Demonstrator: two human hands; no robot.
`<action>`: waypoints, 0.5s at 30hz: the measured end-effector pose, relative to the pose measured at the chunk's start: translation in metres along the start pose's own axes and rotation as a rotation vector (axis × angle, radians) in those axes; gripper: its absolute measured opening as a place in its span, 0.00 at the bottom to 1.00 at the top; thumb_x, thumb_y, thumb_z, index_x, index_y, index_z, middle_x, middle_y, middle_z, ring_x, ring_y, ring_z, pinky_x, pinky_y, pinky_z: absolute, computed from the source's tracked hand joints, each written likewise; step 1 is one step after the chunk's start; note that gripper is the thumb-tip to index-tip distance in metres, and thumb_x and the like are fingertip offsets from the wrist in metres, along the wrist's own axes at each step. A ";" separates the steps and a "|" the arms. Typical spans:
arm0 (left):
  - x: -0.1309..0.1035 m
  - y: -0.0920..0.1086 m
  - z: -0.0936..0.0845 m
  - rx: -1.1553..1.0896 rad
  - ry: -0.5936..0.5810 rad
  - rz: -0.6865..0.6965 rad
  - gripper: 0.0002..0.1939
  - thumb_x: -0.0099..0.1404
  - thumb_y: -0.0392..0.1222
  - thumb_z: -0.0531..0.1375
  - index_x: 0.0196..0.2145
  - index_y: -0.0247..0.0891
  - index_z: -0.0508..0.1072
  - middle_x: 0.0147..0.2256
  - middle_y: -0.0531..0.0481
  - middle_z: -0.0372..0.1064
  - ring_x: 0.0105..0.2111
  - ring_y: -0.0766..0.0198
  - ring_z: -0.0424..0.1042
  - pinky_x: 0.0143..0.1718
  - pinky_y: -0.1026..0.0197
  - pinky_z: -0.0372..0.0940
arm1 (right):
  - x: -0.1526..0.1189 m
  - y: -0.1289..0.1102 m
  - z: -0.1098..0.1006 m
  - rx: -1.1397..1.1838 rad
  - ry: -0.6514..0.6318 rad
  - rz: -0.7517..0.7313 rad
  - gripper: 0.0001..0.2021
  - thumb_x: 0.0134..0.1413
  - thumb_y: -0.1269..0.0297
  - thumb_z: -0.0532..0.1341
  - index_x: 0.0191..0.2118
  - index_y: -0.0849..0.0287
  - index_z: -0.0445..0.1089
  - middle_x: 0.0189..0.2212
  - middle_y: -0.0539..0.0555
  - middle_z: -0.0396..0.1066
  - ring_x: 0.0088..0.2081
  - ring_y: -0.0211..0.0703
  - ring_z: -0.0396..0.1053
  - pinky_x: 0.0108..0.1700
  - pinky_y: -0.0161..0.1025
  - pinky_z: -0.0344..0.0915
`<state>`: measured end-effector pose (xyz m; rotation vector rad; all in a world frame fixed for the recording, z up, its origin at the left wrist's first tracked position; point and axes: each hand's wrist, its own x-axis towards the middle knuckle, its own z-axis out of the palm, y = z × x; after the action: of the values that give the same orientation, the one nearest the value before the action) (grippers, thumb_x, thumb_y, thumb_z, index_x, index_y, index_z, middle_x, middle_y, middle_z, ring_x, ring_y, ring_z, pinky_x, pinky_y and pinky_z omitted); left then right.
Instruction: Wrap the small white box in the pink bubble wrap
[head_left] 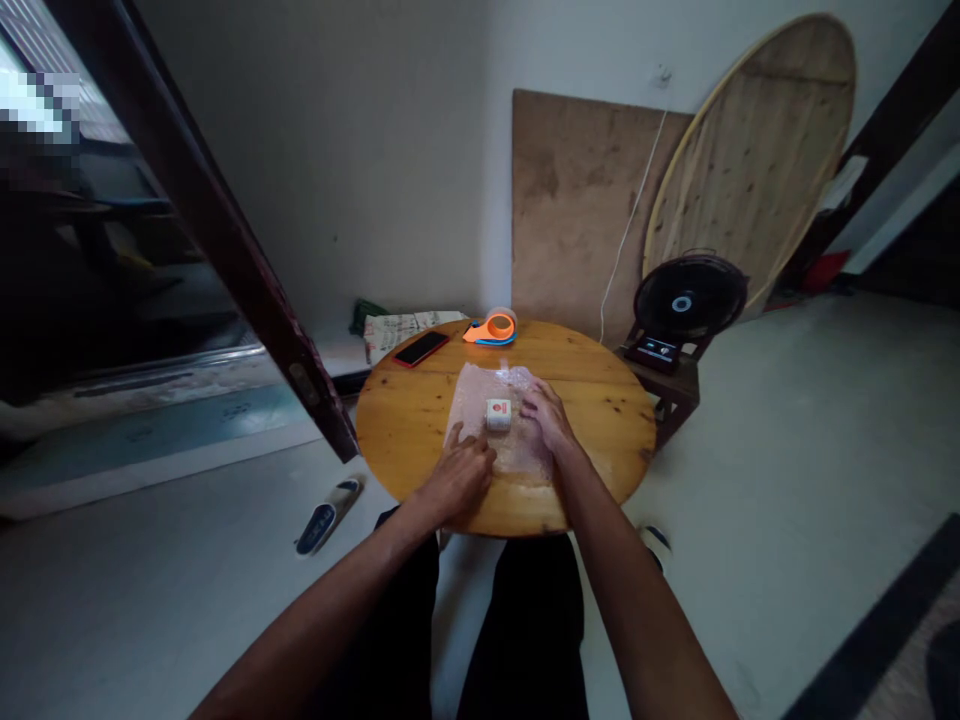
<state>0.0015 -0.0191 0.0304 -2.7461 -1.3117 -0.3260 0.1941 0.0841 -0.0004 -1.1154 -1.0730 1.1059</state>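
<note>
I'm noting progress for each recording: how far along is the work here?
It looks early. Done: the translucent pinkish plastic sheet lies spread on the round wooden table, with the small white labelled container on it. In hand: the left hand and right hand are at the sheet, around the container. Not yet done, seemingly: the sheet leaves the container uncovered; the orange-and-blue tape dispenser lies untouched.
</note>
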 end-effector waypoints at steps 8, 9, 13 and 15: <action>0.012 -0.003 -0.014 -0.121 0.087 -0.152 0.07 0.61 0.35 0.54 0.31 0.38 0.73 0.33 0.45 0.75 0.39 0.57 0.73 0.61 0.48 0.51 | -0.006 -0.013 0.003 0.028 -0.072 0.027 0.21 0.45 0.45 0.62 0.40 0.55 0.73 0.47 0.56 0.74 0.49 0.50 0.71 0.47 0.44 0.68; 0.018 -0.006 -0.020 -0.143 0.115 -0.185 0.08 0.61 0.35 0.54 0.30 0.39 0.73 0.32 0.47 0.75 0.38 0.58 0.74 0.61 0.49 0.52 | -0.005 -0.014 0.003 0.031 -0.081 0.039 0.22 0.46 0.44 0.61 0.40 0.55 0.73 0.48 0.57 0.74 0.50 0.51 0.70 0.47 0.45 0.68; 0.049 -0.021 -0.037 -0.161 0.118 -0.303 0.09 0.61 0.37 0.54 0.33 0.39 0.76 0.30 0.45 0.77 0.35 0.57 0.75 0.51 0.54 0.62 | -0.003 -0.017 -0.003 0.054 -0.184 0.085 0.27 0.52 0.38 0.55 0.44 0.56 0.74 0.51 0.59 0.72 0.54 0.53 0.68 0.51 0.47 0.66; 0.063 -0.030 -0.037 -0.161 0.104 -0.365 0.10 0.61 0.37 0.54 0.34 0.39 0.77 0.32 0.44 0.77 0.35 0.55 0.75 0.44 0.56 0.64 | -0.003 -0.020 -0.006 0.045 -0.242 0.090 0.28 0.53 0.37 0.53 0.46 0.55 0.73 0.53 0.58 0.72 0.56 0.53 0.67 0.53 0.49 0.65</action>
<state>0.0113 0.0418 0.0801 -2.5540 -1.8275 -0.6156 0.2014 0.0782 0.0180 -1.0208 -1.1876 1.3560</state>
